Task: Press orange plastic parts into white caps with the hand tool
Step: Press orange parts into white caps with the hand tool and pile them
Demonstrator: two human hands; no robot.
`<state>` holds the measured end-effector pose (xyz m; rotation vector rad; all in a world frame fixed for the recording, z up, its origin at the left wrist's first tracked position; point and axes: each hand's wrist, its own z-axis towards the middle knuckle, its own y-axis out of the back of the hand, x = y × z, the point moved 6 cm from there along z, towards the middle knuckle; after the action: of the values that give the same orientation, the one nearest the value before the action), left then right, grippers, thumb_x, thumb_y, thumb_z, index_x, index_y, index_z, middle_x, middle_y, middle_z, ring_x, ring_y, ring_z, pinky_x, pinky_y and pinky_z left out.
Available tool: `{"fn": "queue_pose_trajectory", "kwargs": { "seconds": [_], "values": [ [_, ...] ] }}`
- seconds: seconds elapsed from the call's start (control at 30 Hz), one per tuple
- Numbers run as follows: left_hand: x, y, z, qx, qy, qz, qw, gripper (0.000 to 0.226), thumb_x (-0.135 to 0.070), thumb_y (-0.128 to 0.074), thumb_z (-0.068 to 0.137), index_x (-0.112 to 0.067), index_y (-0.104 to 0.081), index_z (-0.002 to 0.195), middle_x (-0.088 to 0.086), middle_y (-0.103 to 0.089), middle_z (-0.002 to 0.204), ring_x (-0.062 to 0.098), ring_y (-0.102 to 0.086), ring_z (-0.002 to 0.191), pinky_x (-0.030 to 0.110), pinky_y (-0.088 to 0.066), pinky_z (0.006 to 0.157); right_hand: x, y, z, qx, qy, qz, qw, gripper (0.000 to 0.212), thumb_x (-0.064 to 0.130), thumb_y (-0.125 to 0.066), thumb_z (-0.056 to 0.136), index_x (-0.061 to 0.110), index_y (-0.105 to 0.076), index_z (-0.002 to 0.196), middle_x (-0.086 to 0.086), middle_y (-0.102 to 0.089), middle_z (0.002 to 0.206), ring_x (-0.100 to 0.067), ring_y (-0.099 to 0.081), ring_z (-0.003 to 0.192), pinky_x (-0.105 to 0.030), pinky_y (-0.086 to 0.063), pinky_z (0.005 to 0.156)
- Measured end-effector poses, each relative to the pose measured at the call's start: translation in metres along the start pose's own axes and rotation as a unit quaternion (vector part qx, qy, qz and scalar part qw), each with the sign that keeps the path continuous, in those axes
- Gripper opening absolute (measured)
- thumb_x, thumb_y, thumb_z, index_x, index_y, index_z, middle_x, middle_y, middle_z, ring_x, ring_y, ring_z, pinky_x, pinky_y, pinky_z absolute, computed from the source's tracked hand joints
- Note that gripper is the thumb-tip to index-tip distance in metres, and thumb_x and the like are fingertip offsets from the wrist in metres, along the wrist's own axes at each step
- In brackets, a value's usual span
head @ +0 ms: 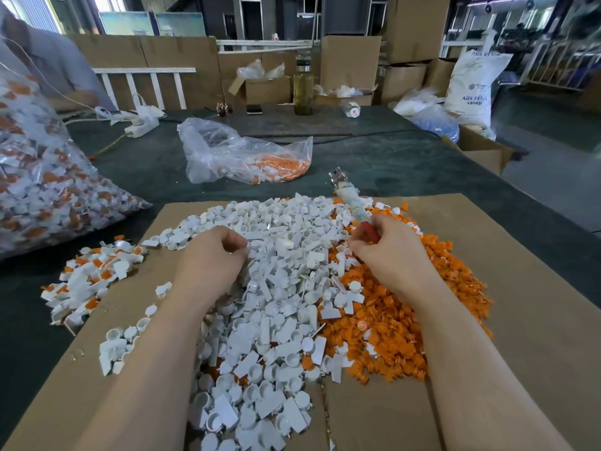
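Observation:
A large heap of white caps (279,288) covers the middle of a cardboard sheet (487,288). Beside it on the right lies a heap of orange plastic parts (406,320). My right hand (387,249) grips the red handle of the hand tool (348,196), whose tape-wrapped shaft and metal tip point up and away from me. My left hand (211,255) rests on the white heap with its fingers curled; whether it holds a cap is hidden. A smaller pile of assembled white-and-orange pieces (94,281) lies at the left.
A big clear bag of assembled pieces (48,177) fills the left side. A smaller clear bag with orange parts (247,157) lies on the dark table beyond the cardboard. A glass bottle (303,89), a power strip (143,125) and cardboard boxes stand farther back. A person sits at the far left.

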<state>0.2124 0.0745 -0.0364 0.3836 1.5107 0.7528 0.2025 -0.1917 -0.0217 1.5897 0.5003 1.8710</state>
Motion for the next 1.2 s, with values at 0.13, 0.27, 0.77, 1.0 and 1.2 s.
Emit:
{"fn": "queue_pose_trajectory", "kwargs": {
  "seconds": [0.13, 0.27, 0.77, 1.0, 1.2],
  "values": [
    [-0.003, 0.000, 0.000, -0.002, -0.008, -0.006, 1.000, 0.012, -0.020, -0.070, 0.090, -0.031, -0.067, 0.085, -0.012, -0.067, 0.085, 0.007, -0.061, 0.076, 0.023, -0.043, 0.058, -0.003, 0.007, 0.000, -0.009, 0.004, -0.033, 0.999, 0.009, 0.023, -0.065, 0.089, 0.020, -0.056, 0.090, 0.005, -0.059, 0.085, -0.008, -0.053, 0.074, -0.018, -0.033, 0.054],
    [-0.001, -0.003, -0.002, 0.020, -0.006, 0.020, 1.000, 0.011, -0.021, -0.070, 0.089, -0.030, -0.069, 0.082, -0.009, -0.070, 0.078, 0.012, -0.065, 0.071, 0.024, -0.047, 0.059, -0.005, 0.010, -0.002, 0.049, -0.004, -0.029, 0.998, 0.015, 0.019, -0.071, 0.081, 0.024, -0.057, 0.080, 0.007, -0.057, 0.081, -0.009, -0.053, 0.073, -0.020, -0.036, 0.057],
    [-0.034, -0.006, -0.021, -0.022, -0.034, -0.189, 0.981, 0.009, -0.022, -0.077, 0.085, -0.030, -0.071, 0.085, -0.006, -0.073, 0.084, 0.008, -0.072, 0.060, 0.038, -0.060, 0.068, 0.000, -0.014, -0.003, 0.081, 0.049, -0.197, 0.976, 0.025, 0.034, -0.063, 0.089, 0.029, -0.042, 0.075, 0.008, -0.053, 0.078, -0.010, -0.051, 0.071, -0.026, -0.039, 0.057],
    [-0.050, -0.022, -0.033, 0.012, -0.014, -0.289, 0.957, 0.009, -0.013, -0.074, 0.087, -0.021, -0.073, 0.089, -0.008, -0.075, 0.076, 0.014, -0.074, 0.063, 0.028, -0.062, 0.062, 0.002, -0.005, 0.000, -0.001, 0.029, -0.068, 0.997, 0.015, 0.029, -0.069, 0.087, 0.023, -0.055, 0.087, 0.010, -0.057, 0.084, -0.010, -0.053, 0.076, -0.023, -0.038, 0.058],
    [-0.054, -0.031, -0.038, 0.041, 0.017, -0.366, 0.930, 0.013, -0.008, -0.077, 0.084, -0.012, -0.068, 0.093, 0.002, -0.075, 0.072, 0.016, -0.074, 0.067, 0.019, -0.058, 0.059, 0.010, -0.002, -0.005, -0.025, 0.011, 0.186, 0.982, 0.013, 0.015, -0.071, 0.085, 0.024, -0.063, 0.080, -0.002, -0.068, 0.080, -0.027, -0.066, 0.078, -0.042, -0.060, 0.073]
  ]
}}
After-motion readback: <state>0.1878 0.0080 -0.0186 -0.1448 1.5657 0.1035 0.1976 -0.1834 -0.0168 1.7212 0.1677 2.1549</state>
